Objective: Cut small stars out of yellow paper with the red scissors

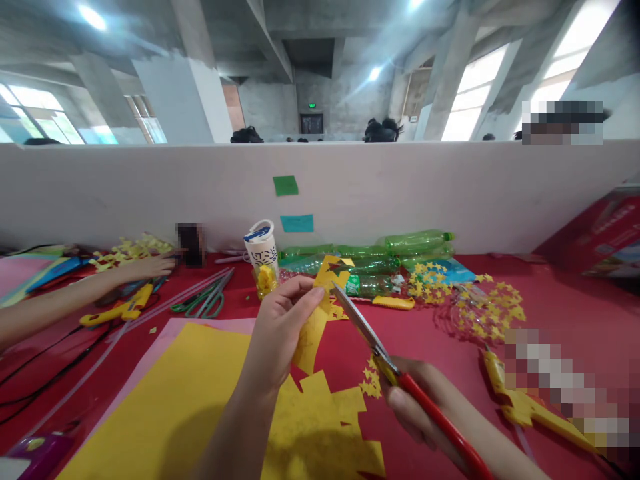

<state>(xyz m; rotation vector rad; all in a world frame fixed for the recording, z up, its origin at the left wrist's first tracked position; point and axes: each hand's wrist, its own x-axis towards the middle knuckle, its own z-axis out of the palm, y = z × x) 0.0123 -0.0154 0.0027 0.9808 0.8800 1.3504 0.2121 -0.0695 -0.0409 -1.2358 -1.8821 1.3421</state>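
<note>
My left hand [283, 327] is closed on a yellow paper strip [313, 340], pinching it between thumb and fingers. Star-shaped notches show along the strip's upper end. In my right hand [417, 400] is a pair of scissors [367, 333] with red handles. Their blades point up and left, the tips close to the strip's cut edge; whether they touch it I cannot tell. Below lie yellow paper scraps [320, 433] with notched edges and a small pile of yellow paper stars [371, 380].
A large yellow sheet [165, 400] lies over pink paper at left. Green plastic bottles [370, 267] and a white cup [263, 247] line the partition. More stars [493, 307] and a yellow glue gun [520, 407] are at right. Another person's hand [155, 267] reaches in from the left.
</note>
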